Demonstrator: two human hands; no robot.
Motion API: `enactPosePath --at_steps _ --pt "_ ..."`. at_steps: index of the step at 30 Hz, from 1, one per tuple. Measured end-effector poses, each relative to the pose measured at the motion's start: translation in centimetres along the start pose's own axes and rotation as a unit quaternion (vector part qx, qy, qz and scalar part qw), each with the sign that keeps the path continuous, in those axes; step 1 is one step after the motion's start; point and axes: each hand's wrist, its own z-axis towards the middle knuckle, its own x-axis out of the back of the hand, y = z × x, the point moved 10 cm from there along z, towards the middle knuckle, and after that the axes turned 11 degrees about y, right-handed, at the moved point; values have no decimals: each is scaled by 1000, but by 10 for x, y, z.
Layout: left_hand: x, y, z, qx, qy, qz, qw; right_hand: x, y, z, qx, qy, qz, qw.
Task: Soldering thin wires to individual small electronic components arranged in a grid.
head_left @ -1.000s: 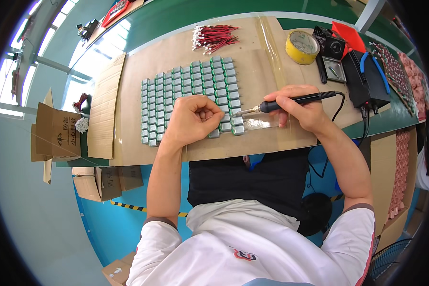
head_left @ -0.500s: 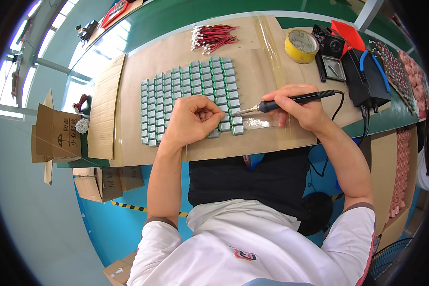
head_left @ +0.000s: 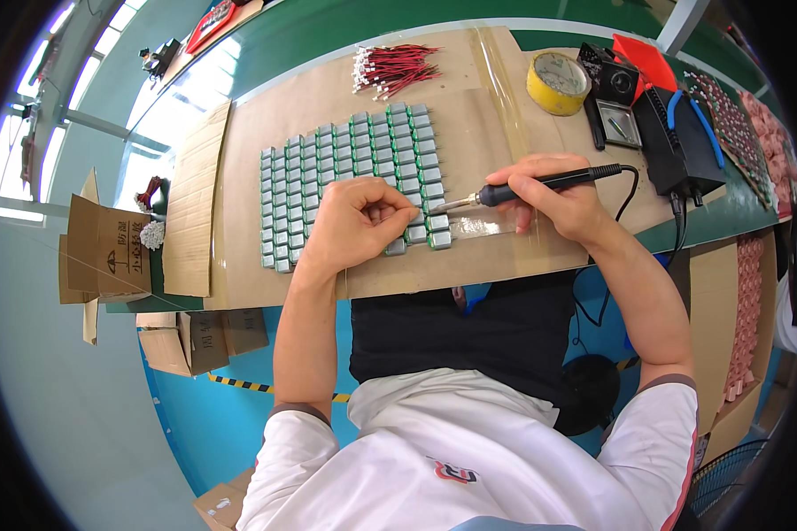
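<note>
A grid of several small silver-grey rectangular cells with green ends lies on a cardboard-covered bench. My left hand rests on the grid's near right part, fingers curled and pinched over one cell. My right hand grips a black soldering iron like a pen. Its metal tip points left, touching the grid's right edge near the lower rows. A black cable runs from the iron's rear to the right.
A bundle of red wires lies beyond the grid. A yellow tape roll, a black soldering station and blue-handled pliers stand at the right. Corrugated cardboard and boxes sit left.
Both hands stay almost still. The iron's tip has shifted slightly along the grid's right edge.
</note>
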Motion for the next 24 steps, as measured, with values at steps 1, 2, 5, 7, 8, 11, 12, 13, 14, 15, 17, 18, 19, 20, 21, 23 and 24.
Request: enactPosePath --at_steps 1,2,5,7,8,11,12,13,14,15,17,18,19,20,21,23,24 --pt "0 0 0 -2 1 1 1000 0 1 0 -4 0 0 1000" --pt "0 0 0 -2 1 0 1000 1 1 0 -4 0 0 1000" --pt "1 -2 0 11 6 -6 1000 1 5 0 -9 0 3 1000" --pt "4 -4 0 12 28 -28 999 3 5 0 -12 2 21 1000" --pt "5 -4 0 11 28 -28 999 3 6 0 -12 2 21 1000" --pt "9 -5 1 17 44 -56 997 2 1 0 20 2 -11 1000" --pt "10 -5 2 17 48 -67 996 3 1 0 11 2 1 1000" --pt "11 -5 2 17 52 -77 995 4 2 0 3 3 13 1000" --pt "13 -6 2 17 53 -77 995 4 2 0 3 2 14 1000" --pt "12 -7 1 17 44 -87 995 4 2 0 2 1 10 1000" --pt "12 -6 0 16 35 -96 995 3 3 1 1 -1 6 1000" --pt "10 -5 0 18 27 -97 995 4 2 0 5 -1 5 1000" --pt "8 -4 -1 21 18 -98 995 4 2 0 10 -1 4 1000" --pt "8 -4 -1 21 18 -98 995 4 2 0 10 0 4 1000" --pt "6 -5 -2 21 5 -88 996 4 2 0 11 0 1 1000" --pt "3 -4 -3 21 -7 -77 997 4 1 0 11 -1 -2 1000" --pt "2 -3 -4 18 -7 -74 997 4 1 0 11 0 0 1000"
